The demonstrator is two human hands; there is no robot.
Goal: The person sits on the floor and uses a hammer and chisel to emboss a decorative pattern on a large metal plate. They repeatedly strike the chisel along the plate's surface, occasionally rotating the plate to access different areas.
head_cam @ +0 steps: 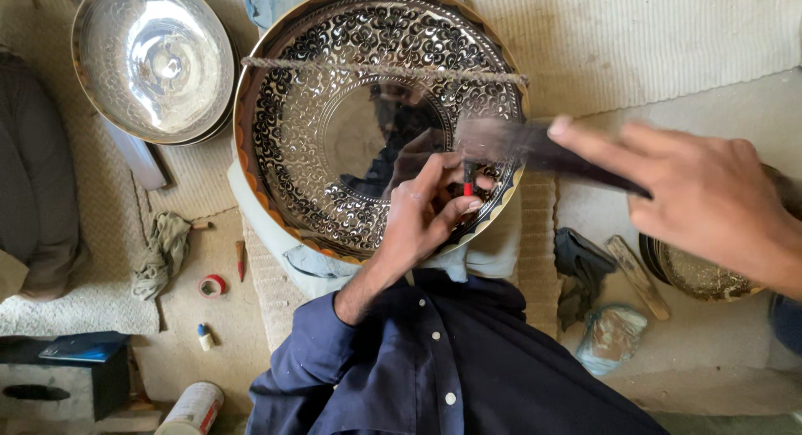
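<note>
Left hand [422,213] grip pinched on small red-tipped tool [468,187] against engraved tray [292,126]; right hand [710,201] grip closed around blurred hammer [535,147].

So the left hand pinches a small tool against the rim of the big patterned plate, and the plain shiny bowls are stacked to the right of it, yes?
Not quite. The head view shows the plain shiny bowls stacked to the left of the big patterned plate, not the right. The rest holds: the left hand pinches a small tool against that plate's rim.
</note>
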